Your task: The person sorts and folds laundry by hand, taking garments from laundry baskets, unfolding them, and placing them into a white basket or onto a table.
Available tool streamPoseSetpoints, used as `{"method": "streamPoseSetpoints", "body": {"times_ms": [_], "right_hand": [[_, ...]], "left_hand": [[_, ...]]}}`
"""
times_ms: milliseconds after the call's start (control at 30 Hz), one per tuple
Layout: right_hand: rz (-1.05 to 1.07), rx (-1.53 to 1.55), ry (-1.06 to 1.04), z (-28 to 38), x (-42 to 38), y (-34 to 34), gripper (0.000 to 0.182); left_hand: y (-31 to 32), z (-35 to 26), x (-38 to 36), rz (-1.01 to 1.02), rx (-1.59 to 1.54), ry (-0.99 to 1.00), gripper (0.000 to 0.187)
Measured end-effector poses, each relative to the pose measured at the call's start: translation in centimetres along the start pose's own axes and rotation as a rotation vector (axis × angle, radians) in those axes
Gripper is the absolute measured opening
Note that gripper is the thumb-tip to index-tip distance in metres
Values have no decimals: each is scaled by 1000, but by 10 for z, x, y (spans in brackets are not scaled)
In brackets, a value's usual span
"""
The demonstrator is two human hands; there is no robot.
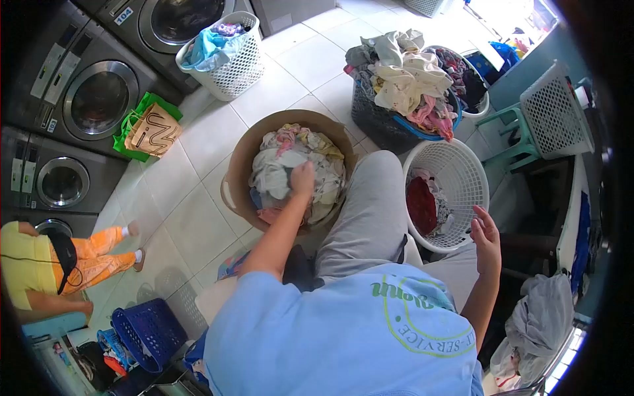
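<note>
My left hand [302, 178] is closed in a fist over the pile of laundry [323, 162] in a round brown basket [239, 148] between my legs and the machines. White cloth and a dark grey patch lie right beside that fist; what the fingers hold is hidden. Off to the other side, my right hand [485, 234] hangs with its fingers apart and nothing in them. It is at the rim of a white mesh basket [465, 171]. Inside that basket lie a dark red cloth [421, 204] and some black-and-white patterned cloth [442, 211].
A dark basket [373, 122] heaped with clothes stands ahead, beside another full basket [485, 109]. A white basket [231, 69] and a paper bag [153, 130] sit by the washing machines [99, 99]. A person [59, 261] in orange trousers is at left. A green stool [512, 145] stands at right.
</note>
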State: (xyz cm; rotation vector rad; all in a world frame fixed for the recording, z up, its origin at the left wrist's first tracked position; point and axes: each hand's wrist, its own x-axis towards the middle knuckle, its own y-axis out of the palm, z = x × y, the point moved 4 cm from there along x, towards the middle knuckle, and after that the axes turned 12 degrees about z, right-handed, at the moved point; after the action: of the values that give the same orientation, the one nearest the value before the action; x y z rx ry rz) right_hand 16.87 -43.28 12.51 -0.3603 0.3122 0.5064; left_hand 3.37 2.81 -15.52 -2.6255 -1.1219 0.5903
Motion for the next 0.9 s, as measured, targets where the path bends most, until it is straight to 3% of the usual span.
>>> {"method": "streamPoseSetpoints", "body": {"times_ms": [100, 233, 367, 400, 433, 467, 500, 567, 600, 633, 667, 733, 767, 833, 900], "right_hand": [[148, 30, -5, 4, 3, 28, 45], [435, -128, -89, 41, -13, 106, 57], [518, -192, -190, 54, -19, 140, 63], [597, -236, -311, 51, -14, 145, 63], [620, -113, -299, 43, -9, 146, 58], [641, 10, -285, 35, -5, 147, 54], [637, 7, -290, 27, -3, 140, 54], [418, -283, -368, 16, -3, 114, 46], [334, -187, -285, 42, -11, 109, 40], [159, -333, -386, 38, -11, 96, 42], [131, -338, -376, 39, -12, 89, 42], [43, 745, -240, 33, -7, 72, 33], [27, 761, -198, 29, -5, 63, 33], [-16, 729, 2, 6, -2, 53, 40], [-22, 692, 16, -2, -7, 61, 39]], "left_hand": [[-6, -125, -68, 79, -289, 306, 34], [1, -203, -142, 437, -553, 382, 27], [22, -247, -205, 790, -412, 563, 25], [24, -268, -223, 916, -385, 719, 22], [25, -284, -240, 1041, -354, 878, 20], [26, -291, -245, 1043, -354, 882, 20], [26, -298, -251, 1009, -281, 1008, 15], [27, -306, -254, 985, -211, 1141, 17], [22, -308, -249, 840, -74, 1236, 26], [17, -309, -247, 692, 55, 1323, 36], [17, -293, -241, 589, 217, 1304, 45], [19, -260, -225, 423, 543, 1203, 55], [18, -248, -214, 356, 709, 1122, 57], [19, -202, -174, 767, 310, 774, 66], [9, -223, -169, 812, 380, 749, 56]]}}
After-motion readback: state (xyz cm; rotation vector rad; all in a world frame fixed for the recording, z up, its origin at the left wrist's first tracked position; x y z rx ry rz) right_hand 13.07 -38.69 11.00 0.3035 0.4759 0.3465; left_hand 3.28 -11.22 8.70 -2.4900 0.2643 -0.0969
